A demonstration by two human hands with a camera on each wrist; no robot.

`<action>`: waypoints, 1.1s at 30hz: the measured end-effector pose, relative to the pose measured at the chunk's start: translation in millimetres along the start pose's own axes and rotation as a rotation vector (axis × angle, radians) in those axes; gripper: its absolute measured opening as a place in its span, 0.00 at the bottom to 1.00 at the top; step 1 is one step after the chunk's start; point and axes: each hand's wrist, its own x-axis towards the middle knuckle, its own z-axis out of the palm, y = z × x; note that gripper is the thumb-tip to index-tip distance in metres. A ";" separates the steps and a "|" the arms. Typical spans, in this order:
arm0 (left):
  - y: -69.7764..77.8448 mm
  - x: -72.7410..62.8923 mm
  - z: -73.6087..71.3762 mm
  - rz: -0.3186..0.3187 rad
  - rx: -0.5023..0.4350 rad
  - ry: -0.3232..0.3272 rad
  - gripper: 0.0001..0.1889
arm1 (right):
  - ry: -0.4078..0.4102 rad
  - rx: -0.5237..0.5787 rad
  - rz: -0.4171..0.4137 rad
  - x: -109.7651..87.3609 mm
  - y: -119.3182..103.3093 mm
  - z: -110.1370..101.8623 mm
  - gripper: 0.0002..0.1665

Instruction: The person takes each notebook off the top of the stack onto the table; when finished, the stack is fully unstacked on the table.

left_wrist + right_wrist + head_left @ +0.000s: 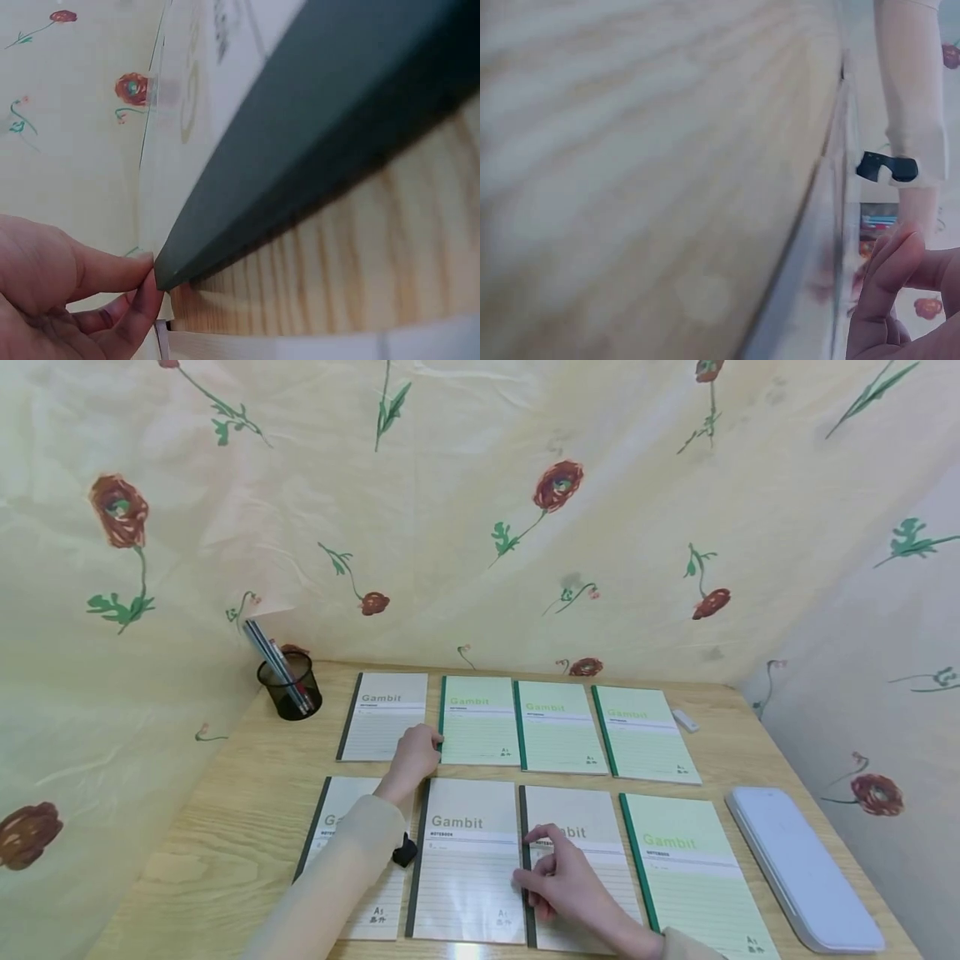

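Two rows of Gambit notebooks lie flat on the wooden table. Thumb and fingertips of my left hand (415, 753) (82, 292) pinch the lower left corner of a green-spined notebook (476, 727) in the back row. A grey-spined notebook (384, 714) lies to its left. My right hand (561, 877) (900, 292) hovers over a grey-spined notebook (592, 814) in the front row, thumb and forefinger apart, holding nothing. Beside that one are another grey-spined notebook (471, 860) and a green-spined notebook (697, 860). My left forearm partly covers the front-left notebook (375, 902).
A black mesh pen holder (295, 697) with pens stands at the back left. On the right lie a long white case (802, 868) and a small white block (685, 720). Flowered cloth (450, 527) hangs behind the table (202, 852).
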 end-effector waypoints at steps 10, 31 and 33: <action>2.9 -1.6 -0.3 -0.041 0.056 -0.004 0.18 | 0.045 -0.019 -0.008 4.1 -9.5 -15.8 0.29; -0.6 2.4 -4.4 0.011 0.151 -0.009 0.14 | 0.243 -0.026 0.007 48.9 -34.0 -87.1 0.31; -1.0 2.6 -4.6 0.008 0.145 -0.009 0.13 | 0.253 -0.025 -0.004 54.4 -38.0 -95.8 0.31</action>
